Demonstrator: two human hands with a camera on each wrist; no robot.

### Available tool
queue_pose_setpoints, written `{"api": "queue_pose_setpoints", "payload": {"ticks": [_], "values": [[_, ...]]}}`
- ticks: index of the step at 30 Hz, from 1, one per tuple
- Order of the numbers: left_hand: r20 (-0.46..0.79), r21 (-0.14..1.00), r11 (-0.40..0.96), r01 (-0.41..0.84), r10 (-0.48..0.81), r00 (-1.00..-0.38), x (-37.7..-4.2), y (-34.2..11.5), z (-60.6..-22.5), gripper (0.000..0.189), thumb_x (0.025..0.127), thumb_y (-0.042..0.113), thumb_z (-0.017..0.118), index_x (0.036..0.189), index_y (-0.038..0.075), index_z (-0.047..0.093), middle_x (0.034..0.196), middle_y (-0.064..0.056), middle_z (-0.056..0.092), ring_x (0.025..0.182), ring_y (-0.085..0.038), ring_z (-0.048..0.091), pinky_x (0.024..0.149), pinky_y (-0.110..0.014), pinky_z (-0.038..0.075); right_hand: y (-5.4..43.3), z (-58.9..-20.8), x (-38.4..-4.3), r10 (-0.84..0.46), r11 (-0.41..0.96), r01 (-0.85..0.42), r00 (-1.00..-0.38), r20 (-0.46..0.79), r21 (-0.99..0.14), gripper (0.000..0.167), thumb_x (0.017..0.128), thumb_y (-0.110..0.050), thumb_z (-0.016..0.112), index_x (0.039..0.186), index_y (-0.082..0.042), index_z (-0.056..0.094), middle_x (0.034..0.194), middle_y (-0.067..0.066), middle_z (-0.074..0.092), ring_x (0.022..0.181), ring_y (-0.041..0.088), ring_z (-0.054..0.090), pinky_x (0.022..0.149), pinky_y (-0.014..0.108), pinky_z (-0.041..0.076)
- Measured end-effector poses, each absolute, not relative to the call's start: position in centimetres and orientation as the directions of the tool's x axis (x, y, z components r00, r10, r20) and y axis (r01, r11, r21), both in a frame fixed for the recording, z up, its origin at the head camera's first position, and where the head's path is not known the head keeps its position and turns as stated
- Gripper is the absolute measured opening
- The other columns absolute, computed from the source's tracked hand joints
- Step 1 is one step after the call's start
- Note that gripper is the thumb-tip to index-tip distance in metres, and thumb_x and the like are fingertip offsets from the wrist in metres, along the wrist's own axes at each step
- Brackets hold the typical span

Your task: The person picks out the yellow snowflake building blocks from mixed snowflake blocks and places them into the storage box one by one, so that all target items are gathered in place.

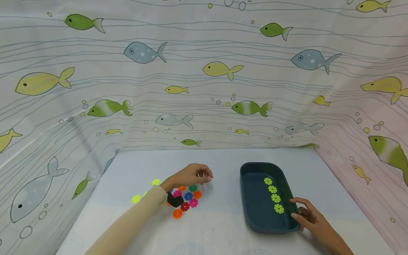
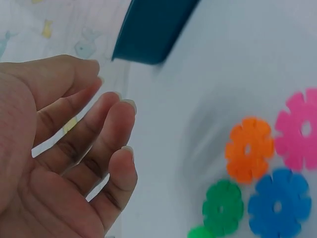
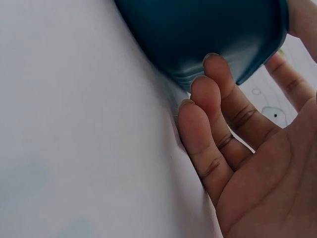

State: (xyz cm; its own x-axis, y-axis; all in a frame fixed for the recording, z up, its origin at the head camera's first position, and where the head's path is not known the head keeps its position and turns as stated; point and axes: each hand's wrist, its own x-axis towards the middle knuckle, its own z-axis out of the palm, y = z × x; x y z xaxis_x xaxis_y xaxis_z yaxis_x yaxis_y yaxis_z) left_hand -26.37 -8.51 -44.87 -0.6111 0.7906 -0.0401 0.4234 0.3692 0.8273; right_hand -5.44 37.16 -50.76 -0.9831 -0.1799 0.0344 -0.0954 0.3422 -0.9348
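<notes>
My left hand [image 1: 195, 174] hovers over the table beside loose flower-shaped discs, its fingers loosely bent with nothing between them. Orange [image 2: 249, 150], blue [image 2: 279, 204] and green [image 2: 223, 208] notched discs lie below it in the left wrist view. On the right stands a dark teal tray [image 1: 259, 209], holding several yellow-green flower discs [image 1: 273, 189] in a row. At its near right corner, my right hand [image 1: 310, 216] holds the rim, with thumb and index finger over the edge. The other fingertips [image 3: 198, 119] rest against the outer wall in the right wrist view.
More yellow-green discs [image 1: 136, 199] lie left of the mixed pile, partly hidden by the left forearm [image 1: 134, 219]. A black wrist strap [image 1: 175, 200] overlaps the pile in the head view. Fish-printed sheeting [image 1: 204, 102] encloses the white table [image 1: 220, 226] at the back and sides.
</notes>
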Motion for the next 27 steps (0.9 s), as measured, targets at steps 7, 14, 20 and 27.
{"api": "queue_pose_setpoints", "payload": {"ticks": [7,14,20,27], "values": [[-0.039,0.812,0.403,0.421,0.759,-0.65,-26.4,-11.9,-45.0,0.029,0.102,0.03,0.067,0.119,0.007,0.07,0.108,-0.008,0.071,0.091,-0.03,0.066,0.081,-0.038,0.057,37.1,-50.9,-5.5,-0.171,0.352,-0.1,-0.984,0.041,-0.931,0.049,0.106,-0.007,0.057,0.148,-0.003,0.034,0.074,0.008,0.05,0.059,0.027,0.056,0.061,0.036,0.054],[-0.049,0.791,0.467,0.395,0.692,-0.72,-26.1,-15.1,-45.3,0.026,0.101,0.032,0.068,0.117,0.012,0.071,0.104,0.005,0.07,0.091,-0.022,0.065,0.078,-0.035,0.056,37.3,-51.1,-5.5,-0.183,0.358,-0.12,-0.982,0.056,-0.926,0.048,0.106,-0.006,0.056,0.148,-0.004,0.035,0.074,0.006,0.051,0.059,0.027,0.056,0.06,0.036,0.054],[-0.052,0.765,0.513,0.39,0.652,-0.756,-26.2,-17.5,-45.6,0.021,0.101,0.027,0.069,0.116,0.013,0.071,0.104,0.002,0.07,0.089,-0.024,0.064,0.075,-0.033,0.054,37.2,-51.0,-5.5,-0.184,0.351,-0.119,-0.981,0.056,-0.929,0.048,0.106,-0.005,0.056,0.148,-0.003,0.035,0.075,0.006,0.05,0.06,0.027,0.056,0.06,0.036,0.054],[-0.074,0.767,0.549,0.332,0.589,-0.804,-25.8,-20.7,-46.1,0.022,0.099,0.028,0.071,0.116,0.014,0.071,0.102,0.0,0.07,0.087,-0.023,0.064,0.073,-0.033,0.055,36.9,-50.6,-5.3,-0.192,0.327,-0.138,-0.978,0.077,-0.935,0.048,0.105,-0.003,0.056,0.148,-0.004,0.035,0.075,0.007,0.051,0.059,0.027,0.056,0.059,0.036,0.053]]}}
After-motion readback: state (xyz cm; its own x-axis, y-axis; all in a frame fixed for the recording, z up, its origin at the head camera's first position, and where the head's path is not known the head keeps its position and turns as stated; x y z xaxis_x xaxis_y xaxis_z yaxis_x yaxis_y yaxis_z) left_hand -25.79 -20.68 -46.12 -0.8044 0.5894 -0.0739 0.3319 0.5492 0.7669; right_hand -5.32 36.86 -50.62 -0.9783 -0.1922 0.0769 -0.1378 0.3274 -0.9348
